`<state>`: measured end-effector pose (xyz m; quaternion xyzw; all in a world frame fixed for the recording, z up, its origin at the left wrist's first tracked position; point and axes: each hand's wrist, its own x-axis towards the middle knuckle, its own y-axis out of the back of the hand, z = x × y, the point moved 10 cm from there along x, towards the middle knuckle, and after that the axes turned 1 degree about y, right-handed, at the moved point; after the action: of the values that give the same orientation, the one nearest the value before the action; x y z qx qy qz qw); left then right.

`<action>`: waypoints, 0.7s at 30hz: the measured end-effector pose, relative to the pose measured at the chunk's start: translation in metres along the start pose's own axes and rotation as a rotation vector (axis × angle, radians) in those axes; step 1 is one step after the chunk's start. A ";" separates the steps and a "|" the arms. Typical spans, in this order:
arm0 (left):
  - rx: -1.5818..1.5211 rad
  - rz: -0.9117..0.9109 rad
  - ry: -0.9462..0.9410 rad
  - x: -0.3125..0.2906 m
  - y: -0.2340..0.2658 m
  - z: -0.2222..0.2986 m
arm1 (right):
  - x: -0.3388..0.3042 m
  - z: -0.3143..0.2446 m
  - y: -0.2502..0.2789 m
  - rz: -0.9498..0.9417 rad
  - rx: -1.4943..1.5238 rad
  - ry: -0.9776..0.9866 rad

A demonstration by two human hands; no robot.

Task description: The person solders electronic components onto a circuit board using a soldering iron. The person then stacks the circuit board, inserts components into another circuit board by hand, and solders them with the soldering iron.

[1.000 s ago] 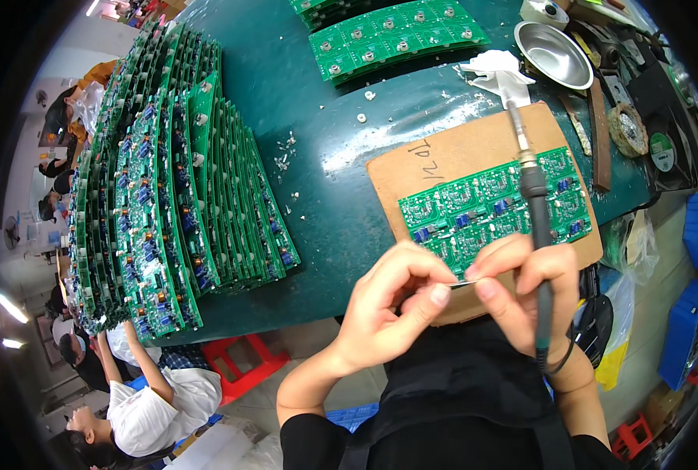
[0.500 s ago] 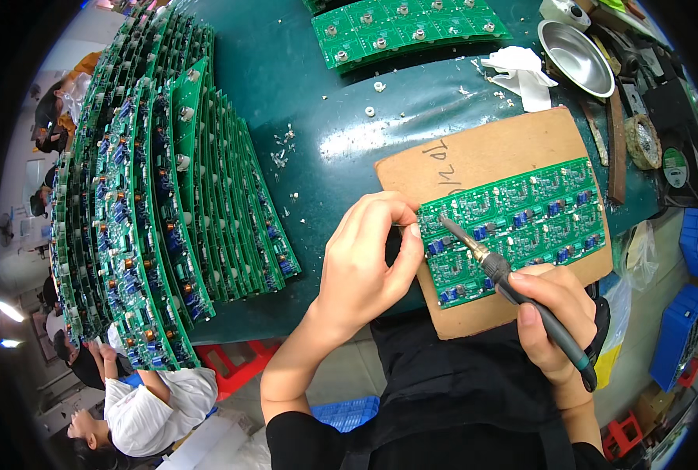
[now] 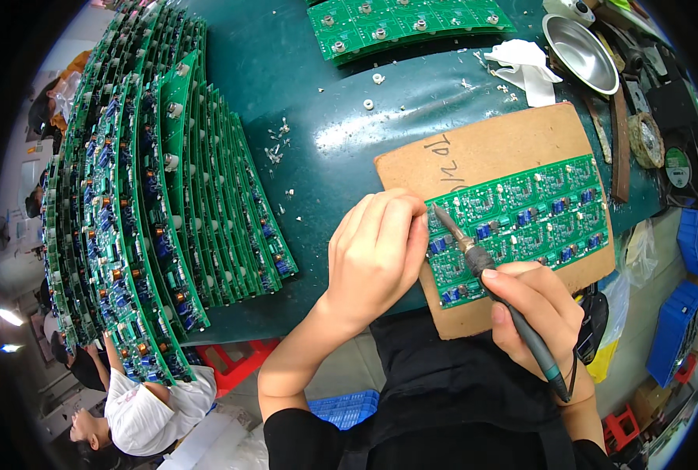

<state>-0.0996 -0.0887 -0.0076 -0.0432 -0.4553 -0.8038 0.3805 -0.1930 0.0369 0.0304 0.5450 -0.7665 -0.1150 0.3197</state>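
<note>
A green circuit board (image 3: 513, 207), populated with blue and white parts, lies on a brown cardboard sheet (image 3: 521, 141). My right hand (image 3: 541, 313) grips a soldering iron (image 3: 513, 309) by its dark handle. The iron's tip touches or hovers just over the board near its upper left corner; I cannot tell which. Beside that corner, my left hand (image 3: 380, 254) is closed, with thumb and fingers pressed together at the board's left edge. Whatever those fingers pinch is hidden.
Tall rows of upright circuit boards (image 3: 141, 219) stand on the left of the green table (image 3: 286, 70). More boards (image 3: 412, 27) lie at the back. A metal bowl (image 3: 580, 55), white cloth (image 3: 525, 70) and tape roll (image 3: 644, 141) are at the right. Another person (image 3: 161, 407) sits lower left.
The soldering iron's tip has shifted slightly left and up toward the board's corner, my right hand moving with it. My left hand's thumb and fingers have drawn closer together.
</note>
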 end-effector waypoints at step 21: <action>-0.104 -0.102 0.169 0.013 0.007 0.010 | -0.027 0.034 0.057 0.205 0.057 -0.192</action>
<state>-0.1066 -0.0907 0.0080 0.0283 -0.3811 -0.8453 0.3734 -0.2515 0.0773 0.0243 0.4590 -0.8482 -0.1114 0.2396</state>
